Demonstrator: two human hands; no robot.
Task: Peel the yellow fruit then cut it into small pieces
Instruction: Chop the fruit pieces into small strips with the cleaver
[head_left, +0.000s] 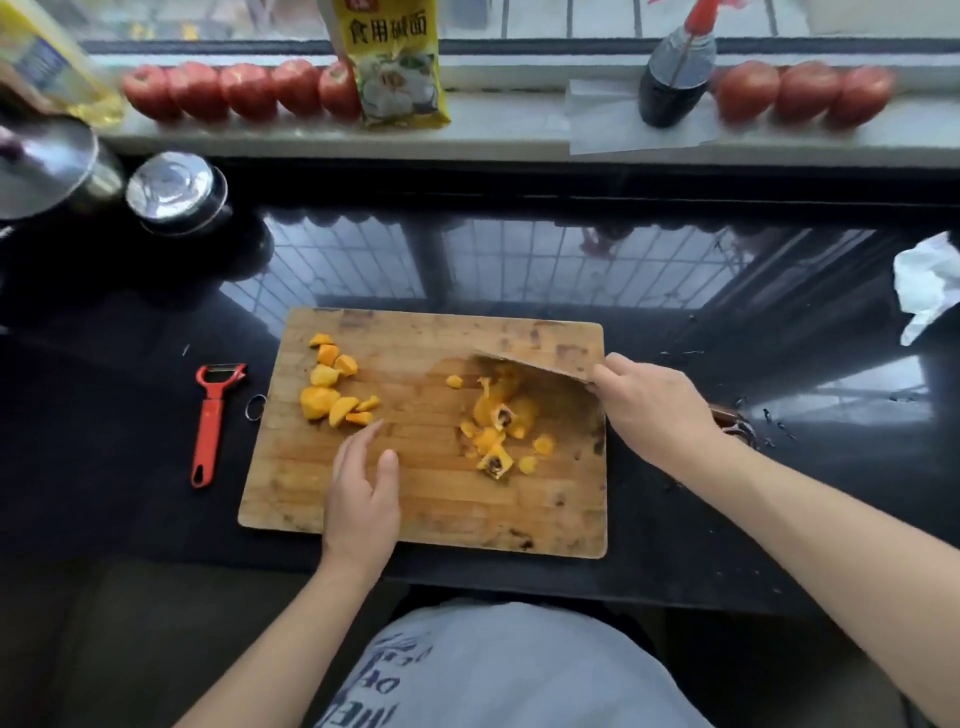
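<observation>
A wooden cutting board (441, 512) lies on the black counter. On its left part sits a pile of cut yellow fruit pieces (332, 395). At the centre right is a second scatter of yellow pieces (498, 431), some showing dark seeds. My right hand (657, 408) is shut on a cleaver (563, 397), whose wide shiny blade leans over the right scatter and mirrors the board. My left hand (363, 483) rests flat on the board with its fingers apart, fingertips just below the left pile, holding nothing.
A red peeler (210, 421) lies on the counter left of the board. Steel pots (176, 192) stand at the back left. Tomatoes (244, 91), a yellow packet (395, 62) and a dark bottle (672, 78) line the windowsill. Crumpled white paper (927, 283) lies at the far right.
</observation>
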